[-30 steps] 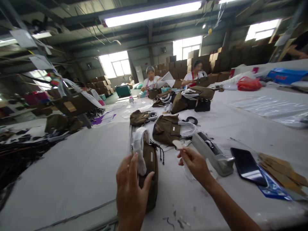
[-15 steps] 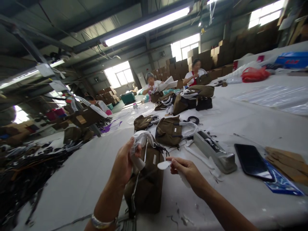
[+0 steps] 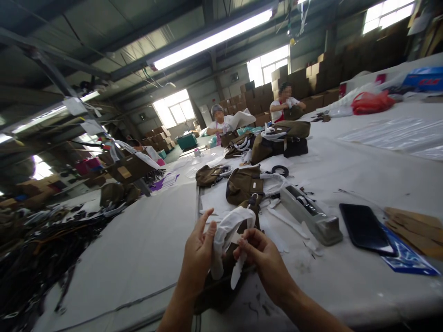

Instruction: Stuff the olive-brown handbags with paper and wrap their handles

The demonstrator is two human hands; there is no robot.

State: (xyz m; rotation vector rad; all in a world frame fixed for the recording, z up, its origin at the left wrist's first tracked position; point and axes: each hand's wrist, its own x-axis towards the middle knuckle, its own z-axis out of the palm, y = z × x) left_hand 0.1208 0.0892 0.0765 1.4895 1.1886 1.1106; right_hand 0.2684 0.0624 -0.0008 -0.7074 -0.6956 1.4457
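Observation:
A brown bag (image 3: 221,286) stands on the white table (image 3: 145,244) right in front of me, its handle wrapped in white foam sheet (image 3: 228,226). My left hand (image 3: 199,256) pinches that wrapped handle from the left, thumb and fingers closed on it. My right hand (image 3: 261,260) is closed on a short strip of clear tape (image 3: 237,272) and presses its top end against the foam wrap. Both hands touch the wrap and hide most of the bag.
A grey tape dispenser (image 3: 306,214) lies right of the bag, then a black phone (image 3: 367,228) and brown card tags (image 3: 415,223). More brown bags (image 3: 244,184) sit further along the table. Two people work at the far end. Dark straps pile up at left (image 3: 41,244).
My right hand has carried the tape strip left onto the foam-wrapped handle. The left hand has shifted its grip lower on the handle, and the bag now sits lower in view.

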